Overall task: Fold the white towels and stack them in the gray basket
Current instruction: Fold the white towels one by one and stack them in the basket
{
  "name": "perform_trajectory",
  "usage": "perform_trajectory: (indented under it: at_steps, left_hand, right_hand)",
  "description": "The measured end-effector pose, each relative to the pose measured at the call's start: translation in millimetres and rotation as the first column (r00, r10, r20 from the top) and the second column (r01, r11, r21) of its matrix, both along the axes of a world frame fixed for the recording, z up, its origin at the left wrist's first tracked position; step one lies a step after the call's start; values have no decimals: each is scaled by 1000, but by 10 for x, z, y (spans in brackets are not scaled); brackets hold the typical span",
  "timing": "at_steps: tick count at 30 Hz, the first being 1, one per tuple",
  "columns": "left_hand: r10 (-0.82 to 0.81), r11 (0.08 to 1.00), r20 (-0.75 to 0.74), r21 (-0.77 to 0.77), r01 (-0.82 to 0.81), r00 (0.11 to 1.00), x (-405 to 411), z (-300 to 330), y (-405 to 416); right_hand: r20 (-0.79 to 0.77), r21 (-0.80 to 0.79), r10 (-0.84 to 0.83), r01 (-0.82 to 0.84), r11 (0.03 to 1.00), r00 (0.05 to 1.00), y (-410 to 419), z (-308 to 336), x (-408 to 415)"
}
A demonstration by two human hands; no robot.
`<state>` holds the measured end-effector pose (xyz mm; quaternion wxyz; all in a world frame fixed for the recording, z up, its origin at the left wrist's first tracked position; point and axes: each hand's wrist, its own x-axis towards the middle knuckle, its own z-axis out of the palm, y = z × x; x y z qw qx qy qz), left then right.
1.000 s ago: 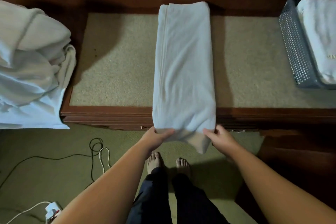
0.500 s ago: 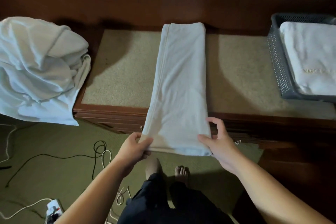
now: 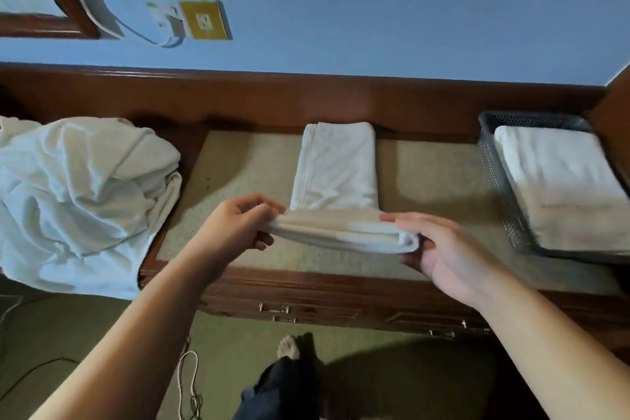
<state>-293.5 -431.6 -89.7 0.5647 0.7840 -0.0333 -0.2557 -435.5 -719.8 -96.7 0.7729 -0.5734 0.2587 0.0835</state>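
Note:
A long, narrow white towel (image 3: 335, 167) lies lengthwise on the beige top of the wooden dresser (image 3: 439, 174). Its near end is lifted and doubled back above the dresser. My left hand (image 3: 235, 227) pinches the left corner of that lifted end. My right hand (image 3: 439, 247) grips the right corner, thumb on top and fingers underneath. The gray perforated basket (image 3: 494, 181) stands at the right end of the dresser with a folded white towel (image 3: 559, 187) lying flat inside it.
A heap of crumpled white towels (image 3: 81, 198) covers the dresser's left end and hangs over its edge. Blue wall with a socket plate (image 3: 204, 20) rises behind. Drawer handles (image 3: 274, 309) face me. Cables (image 3: 189, 385) lie on the green carpet beside my foot (image 3: 288, 346).
Both hands have raised the towel's near end from below the dresser edge and carried it forward over the top, so it folds back. The view has tilted upward.

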Motion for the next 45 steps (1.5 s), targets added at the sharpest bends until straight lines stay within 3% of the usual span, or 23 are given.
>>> perform_trajectory:
  at_steps: [2,7,11,15,26,33,38,40,42,44,45]
  left_hand:
    - [-37,999,-33,-37,35,999,389,182,-137]
    - [-262,963,-11,-69,261,965,1331,424,-485]
    - [-351,937,61,28,349,935,1907,341,-738]
    - [-287,952,134,153,266,948,2384,-7,-1103]
    - [17,958,84,283,-41,996,3550,-1527,-2080]
    - [287,915,-37,307,-263,957,3766,-2352,-2372]
    - [364,883,-59,338,-325,929,3758,-2581,-2478]
    - [390,795,127,453,-403,912,3690,-2516,-2526]
    - [264,762,472,432,-482,841,3481,-2387,-2579]
    - [-61,843,691,422,-334,720,3184,-2328,-2618]
    - [-244,841,683,502,-201,689,3067,-2395,-2621]
  right_hand:
    - [66,43,27,-30,999,997,-159,166,312]
    - [149,-39,156,-152,988,976,-527,358,1049]
    - [152,-253,7,33,967,988,-707,137,1613]
    - [67,-341,-186,198,919,980,-872,-206,2223]
    - [-172,-557,-282,143,818,944,-1462,-1441,3683]
    - [-251,-662,-333,90,744,909,-1688,-2148,4023]
    - [-264,-610,-396,166,775,879,-1718,-2444,4123]
    - [-267,-727,-470,144,671,841,-1647,-2384,4108]
    - [-84,-896,-492,150,417,866,-1439,-2277,3965]
    - [82,-961,-240,140,238,967,-1144,-2235,3779]
    - [16,-979,-61,28,201,998,-1010,-2255,3704]
